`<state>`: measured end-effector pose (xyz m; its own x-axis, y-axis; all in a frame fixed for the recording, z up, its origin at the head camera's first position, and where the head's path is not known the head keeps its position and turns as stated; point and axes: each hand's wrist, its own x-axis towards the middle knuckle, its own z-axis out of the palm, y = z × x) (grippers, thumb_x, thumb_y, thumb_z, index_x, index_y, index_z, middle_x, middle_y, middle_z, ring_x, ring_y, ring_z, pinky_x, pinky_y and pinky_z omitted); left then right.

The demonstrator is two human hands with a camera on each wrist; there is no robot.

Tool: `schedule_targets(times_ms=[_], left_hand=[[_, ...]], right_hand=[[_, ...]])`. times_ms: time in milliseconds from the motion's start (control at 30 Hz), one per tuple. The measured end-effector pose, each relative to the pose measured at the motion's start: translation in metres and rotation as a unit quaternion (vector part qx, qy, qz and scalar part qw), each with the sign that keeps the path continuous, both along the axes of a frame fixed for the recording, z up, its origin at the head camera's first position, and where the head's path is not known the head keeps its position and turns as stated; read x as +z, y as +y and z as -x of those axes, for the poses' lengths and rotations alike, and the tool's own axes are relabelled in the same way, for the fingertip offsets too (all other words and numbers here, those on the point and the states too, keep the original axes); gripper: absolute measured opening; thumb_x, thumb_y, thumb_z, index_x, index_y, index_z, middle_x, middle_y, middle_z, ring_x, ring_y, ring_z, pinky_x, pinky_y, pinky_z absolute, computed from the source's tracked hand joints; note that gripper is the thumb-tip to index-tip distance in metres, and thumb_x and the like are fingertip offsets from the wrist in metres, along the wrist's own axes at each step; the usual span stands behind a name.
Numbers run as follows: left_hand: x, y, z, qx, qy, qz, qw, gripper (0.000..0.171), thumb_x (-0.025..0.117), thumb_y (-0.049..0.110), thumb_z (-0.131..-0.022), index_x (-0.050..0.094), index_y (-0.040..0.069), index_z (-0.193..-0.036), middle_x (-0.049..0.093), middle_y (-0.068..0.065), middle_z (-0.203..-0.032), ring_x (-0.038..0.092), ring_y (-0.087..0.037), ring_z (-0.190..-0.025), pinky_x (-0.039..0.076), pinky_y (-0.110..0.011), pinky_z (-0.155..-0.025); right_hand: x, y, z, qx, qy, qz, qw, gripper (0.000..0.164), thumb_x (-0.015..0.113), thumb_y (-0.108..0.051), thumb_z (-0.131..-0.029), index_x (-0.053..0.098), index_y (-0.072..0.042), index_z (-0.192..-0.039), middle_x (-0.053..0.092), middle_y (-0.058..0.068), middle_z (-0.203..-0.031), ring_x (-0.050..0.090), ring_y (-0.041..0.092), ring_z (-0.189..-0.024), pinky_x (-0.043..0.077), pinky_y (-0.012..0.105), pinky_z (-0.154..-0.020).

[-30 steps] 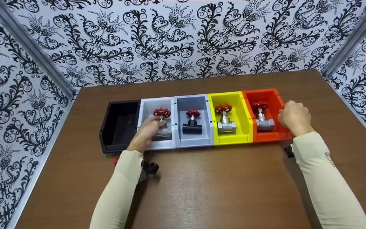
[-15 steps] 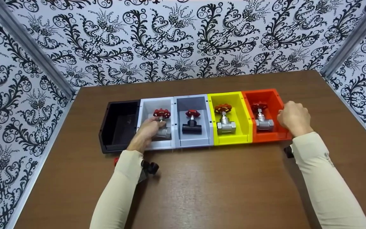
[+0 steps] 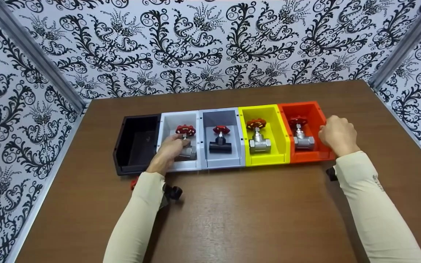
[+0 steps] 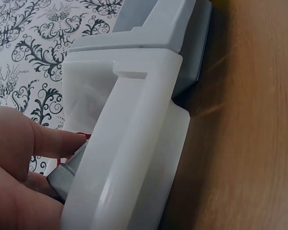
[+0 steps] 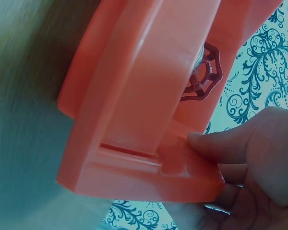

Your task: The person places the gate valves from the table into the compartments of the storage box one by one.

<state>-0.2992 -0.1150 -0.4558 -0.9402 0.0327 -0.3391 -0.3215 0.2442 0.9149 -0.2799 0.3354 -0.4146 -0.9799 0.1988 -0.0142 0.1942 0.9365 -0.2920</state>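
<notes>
A row of joined bins holds valves with red handwheels. My left hand reaches into the white bin and grips the grey metal valve by its body, below the handwheel. Part of that valve shows between thumb and fingers in the left wrist view. At the row's other end, my right hand pinches the outer side wall of the orange-red bin, thumb inside and fingers outside. Another metal valve stands in this bin, apart from the hand; its handwheel shows in the right wrist view.
Between them, the grey bin has a black valve and the yellow bin a metal valve. A black bin ends the row at left. Near my left sleeve, a red piece shows on the table.
</notes>
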Motion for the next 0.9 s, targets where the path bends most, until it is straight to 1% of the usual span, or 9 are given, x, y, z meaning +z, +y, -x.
schedule_targets(times_ms=[133, 367, 500, 567, 733, 767, 833, 900], left_hand=[[-0.0001, -0.0001, 0.0002, 0.003, 0.002, 0.003, 1.0, 0.05, 0.052, 0.011, -0.097, 0.044, -0.007, -0.143, 0.057, -0.017, -0.124, 0.054, -0.022, -0.103, 0.045, -0.03, -0.091], [0.0023, 0.0007, -0.0006, 0.01, 0.003, -0.007, 0.9999, 0.045, 0.052, 0.009, -0.097, 0.048, -0.007, -0.139, 0.059, -0.014, -0.112, 0.058, -0.016, -0.087, 0.049, -0.024, -0.076], [0.0024, 0.0012, -0.0007, 0.01, 0.007, -0.01, 0.9999, 0.044, 0.051, 0.008, -0.098, 0.048, -0.008, -0.138, 0.06, -0.014, -0.109, 0.059, -0.014, -0.083, 0.05, -0.023, -0.072], [0.0026, 0.0016, -0.0013, 0.009, 0.012, -0.01, 0.9998, 0.042, 0.051, 0.008, -0.098, 0.05, -0.009, -0.137, 0.06, -0.014, -0.107, 0.059, -0.015, -0.083, 0.05, -0.024, -0.072], [0.0018, 0.0018, -0.0026, 0.004, 0.033, 0.019, 0.9993, 0.039, 0.05, 0.008, -0.099, 0.053, -0.008, -0.134, 0.06, -0.015, -0.112, 0.055, -0.019, -0.095, 0.046, -0.026, -0.08], [0.0015, 0.0015, -0.0027, 0.002, 0.04, 0.031, 0.9987, 0.039, 0.05, 0.009, -0.099, 0.054, -0.008, -0.134, 0.06, -0.015, -0.113, 0.055, -0.019, -0.097, 0.045, -0.027, -0.081], [0.0008, 0.0009, -0.0031, -0.003, 0.052, 0.052, 0.9973, 0.038, 0.05, 0.009, -0.099, 0.056, -0.007, -0.132, 0.061, -0.015, -0.112, 0.053, -0.02, -0.097, 0.043, -0.027, -0.081], [0.0006, 0.0, -0.0035, -0.004, 0.062, 0.072, 0.9955, 0.035, 0.051, 0.01, -0.098, 0.059, -0.006, -0.129, 0.061, -0.012, -0.106, 0.052, -0.019, -0.093, 0.042, -0.027, -0.078]], right_hand=[[-0.0003, 0.0, 0.0001, 0.001, 0.0, 0.001, 1.0, 0.034, 0.054, -0.019, -0.094, 0.062, 0.014, -0.1, 0.059, 0.041, -0.099, 0.058, 0.055, -0.08, 0.05, 0.061, -0.071], [-0.0011, 0.0008, 0.0, 0.001, -0.004, 0.006, 1.0, 0.033, 0.055, -0.018, -0.094, 0.062, 0.014, -0.101, 0.06, 0.039, -0.098, 0.057, 0.052, -0.079, 0.05, 0.06, -0.071], [-0.0012, 0.0011, -0.0004, -0.001, -0.003, 0.007, 1.0, 0.033, 0.055, -0.018, -0.094, 0.063, 0.014, -0.1, 0.06, 0.039, -0.097, 0.057, 0.053, -0.08, 0.049, 0.06, -0.071], [-0.0014, 0.0011, -0.0006, -0.001, 0.0, 0.007, 1.0, 0.033, 0.056, -0.018, -0.094, 0.063, 0.014, -0.1, 0.06, 0.039, -0.098, 0.057, 0.053, -0.08, 0.049, 0.061, -0.071], [-0.0022, 0.0008, -0.0009, 0.002, 0.007, 0.006, 1.0, 0.033, 0.056, -0.017, -0.094, 0.063, 0.014, -0.1, 0.06, 0.039, -0.097, 0.057, 0.053, -0.08, 0.049, 0.061, -0.072], [-0.0025, 0.0009, -0.0011, 0.003, 0.01, 0.005, 1.0, 0.033, 0.055, -0.017, -0.094, 0.063, 0.014, -0.099, 0.06, 0.04, -0.097, 0.057, 0.054, -0.079, 0.049, 0.062, -0.072], [-0.0029, 0.001, -0.0012, 0.004, 0.016, 0.004, 1.0, 0.032, 0.055, -0.017, -0.093, 0.062, 0.014, -0.097, 0.06, 0.04, -0.096, 0.057, 0.055, -0.079, 0.049, 0.063, -0.072], [-0.0028, 0.0005, -0.0015, 0.004, 0.019, 0.004, 1.0, 0.032, 0.054, -0.017, -0.092, 0.062, 0.014, -0.096, 0.06, 0.04, -0.096, 0.057, 0.056, -0.079, 0.049, 0.063, -0.072]])
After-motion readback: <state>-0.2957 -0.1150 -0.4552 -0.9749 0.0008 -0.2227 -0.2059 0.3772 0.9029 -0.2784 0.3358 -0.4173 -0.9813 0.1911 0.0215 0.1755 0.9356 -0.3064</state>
